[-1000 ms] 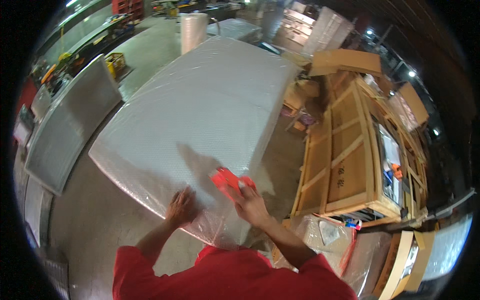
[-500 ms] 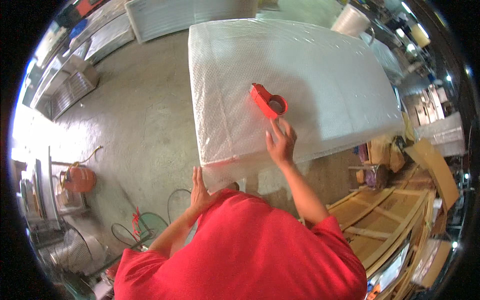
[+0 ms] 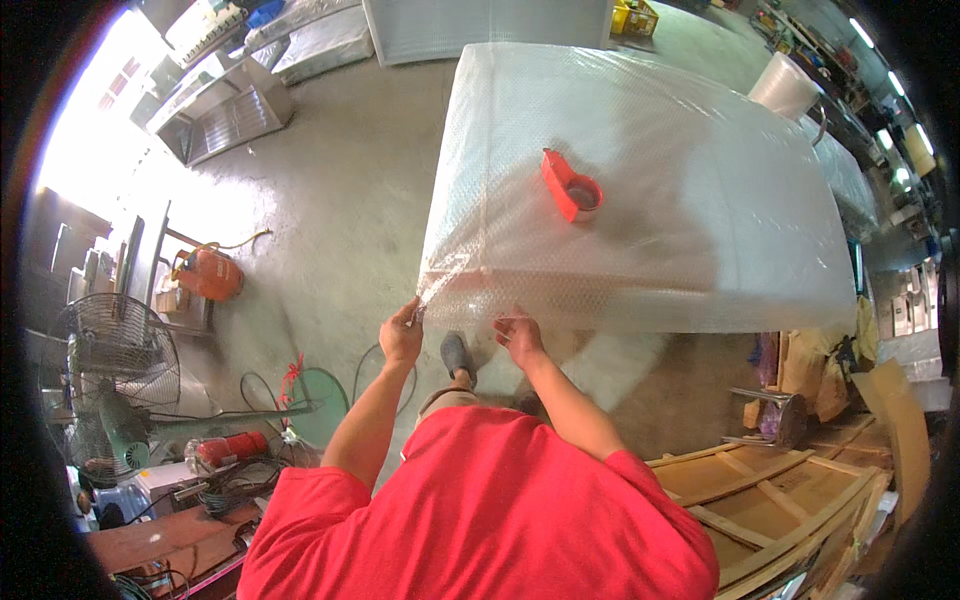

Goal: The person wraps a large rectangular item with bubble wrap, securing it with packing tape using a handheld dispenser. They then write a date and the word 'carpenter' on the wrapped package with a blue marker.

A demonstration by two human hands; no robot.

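Observation:
A large box-shaped piece wrapped in clear bubble wrap point(image 3: 640, 200) stands in front of me. My left hand point(image 3: 402, 338) pinches the wrap at the near left corner, where the film gathers in creases. To its right, my right hand point(image 3: 520, 338) has its fingers curled at the near edge of the film, with the fingertips partly hidden by it. On top of the wrapped piece lies a red tape dispenser point(image 3: 561, 187), apart from both hands.
A standing fan point(image 3: 118, 350), an orange gas cylinder point(image 3: 210, 273) and cables are on the left. Wooden frames point(image 3: 770, 490) and cardboard point(image 3: 895, 425) lie at the right. A clear film roll point(image 3: 783, 86) stands at the far right; a yellow crate point(image 3: 634, 18) is behind.
My right hand has drawn back from near the tape dispenser to the near edge of the wrap. My left hand has closed on the corner. The view has shifted left.

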